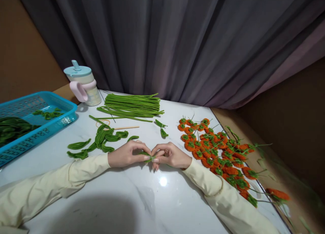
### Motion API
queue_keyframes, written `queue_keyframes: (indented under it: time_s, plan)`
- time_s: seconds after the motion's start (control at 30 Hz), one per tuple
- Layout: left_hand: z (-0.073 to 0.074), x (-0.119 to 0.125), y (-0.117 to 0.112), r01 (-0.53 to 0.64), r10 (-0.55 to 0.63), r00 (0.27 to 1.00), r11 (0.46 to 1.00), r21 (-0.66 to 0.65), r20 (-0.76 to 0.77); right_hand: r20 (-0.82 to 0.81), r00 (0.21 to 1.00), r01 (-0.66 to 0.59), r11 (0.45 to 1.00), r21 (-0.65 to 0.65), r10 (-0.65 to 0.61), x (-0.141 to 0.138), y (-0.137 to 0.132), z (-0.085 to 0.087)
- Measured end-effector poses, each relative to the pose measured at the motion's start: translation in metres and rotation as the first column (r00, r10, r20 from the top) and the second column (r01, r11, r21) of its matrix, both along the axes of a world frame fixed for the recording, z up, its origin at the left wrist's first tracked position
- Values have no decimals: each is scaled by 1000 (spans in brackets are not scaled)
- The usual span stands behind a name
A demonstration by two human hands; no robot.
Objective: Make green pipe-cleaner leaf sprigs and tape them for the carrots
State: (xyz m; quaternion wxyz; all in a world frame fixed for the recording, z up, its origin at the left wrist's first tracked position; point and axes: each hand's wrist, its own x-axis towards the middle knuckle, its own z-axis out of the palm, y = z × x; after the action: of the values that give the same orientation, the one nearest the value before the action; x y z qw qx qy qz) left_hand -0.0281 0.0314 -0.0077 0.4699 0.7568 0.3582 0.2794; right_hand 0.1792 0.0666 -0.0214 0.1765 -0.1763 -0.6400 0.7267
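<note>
blue basket (pixel 66 109) left, lidded cup (pixel 83 83) behind (grey curtain (pixel 177 41) beyond)

table (pixel 142 196): glossy marble-look | stems (pixel 132 105): fuzzy green chenille | basket (pixel 38 134): blue perforated plastic | curtain (pixel 177 41): matt cloth

My left hand (pixel 127 154) and right hand (pixel 169 155) meet over the white marble-look table (pixel 142 200), fingertips pinching one short folded green chenille stem (pixel 148 156) between them. Left of my hands lie bent green stem pieces (pixel 100 141). Far centre: a bundle of straight green stems (pixel 132 105). Right: a spread of orange chenille flowers (pixel 218 152). Far left: a blue plastic basket (pixel 66 108) and a lidded pastel cup (pixel 82 83).
</note>
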Motion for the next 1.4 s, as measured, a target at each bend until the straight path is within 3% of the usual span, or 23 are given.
queue_keyframes:
  time_s: [0.13, 0.27, 0.33, 0.43, 0.53, 0.6, 0.7, 0.77, 0.83, 0.9, 0.93, 1.0, 1.07, 1.13, 1.27, 1.4]
  plan:
    - [0, -1, 2, 25, -20, 999, 993, -111, 38, 26, 997, 63, 973, 222, -71, 0, -4, -1]
    - [1, -3, 4, 34, -16, 997, 968, -247, 77, 24, 984, 139, 852, 505, -174, 0, -8, -3]
    - [2, -3, 5, 35, -6, 996, 950, -310, 92, 1, 975, 168, 746, 645, -221, 0, -9, -4]
    - [6, -2, 7, 21, 22, 994, 923, -384, 106, -79, 964, 209, 544, 813, -252, -2, -10, -9]
    - [9, -1, 6, -40, 107, 987, 882, -469, 117, -154, 953, 237, 325, 915, -261, -4, -11, -13]
    - [8, 1, 5, -83, 193, 971, 827, -556, 142, -197, 943, 252, 193, 948, -267, -5, -13, -14]
    - [2, 4, 2, -68, 283, 935, 736, -674, 214, -270, 924, 291, 38, 956, -270, -7, -16, -14]
    - [-2, 6, 1, -40, 295, 924, 709, -704, 245, -310, 910, 317, -20, 948, -273, -7, -16, -14]
    - [-2, 7, 0, -43, 275, 934, 722, -691, 228, -317, 906, 329, -2, 944, -280, -6, -16, -14]
    - [4, 7, -1, -99, 237, 960, 786, -610, 149, -283, 910, 323, 91, 942, -305, -5, -14, -16]
    - [8, 6, -2, -157, 227, 971, 846, -509, 79, -257, 909, 319, 152, 936, -327, -4, -14, -16]
    - [15, 5, -4, -246, 236, 969, 953, -174, -78, -207, 902, 318, 260, 912, -378, -4, -13, -17]
    - [20, 3, -7, -195, 239, 946, 960, 203, -220, -172, 894, 320, 320, 892, -415, -4, -14, -18]
    - [21, 3, -11, -75, 211, 926, 915, 397, -314, -146, 895, 308, 346, 886, -422, -5, -15, -17]
    - [17, 5, -14, -12, 216, 906, 873, 488, -363, -132, 906, 291, 364, 885, -403, -7, -18, -17]
    - [19, 6, -11, -57, 204, 918, 917, 395, -340, -132, 914, 279, 356, 892, -384, -7, -18, -18]
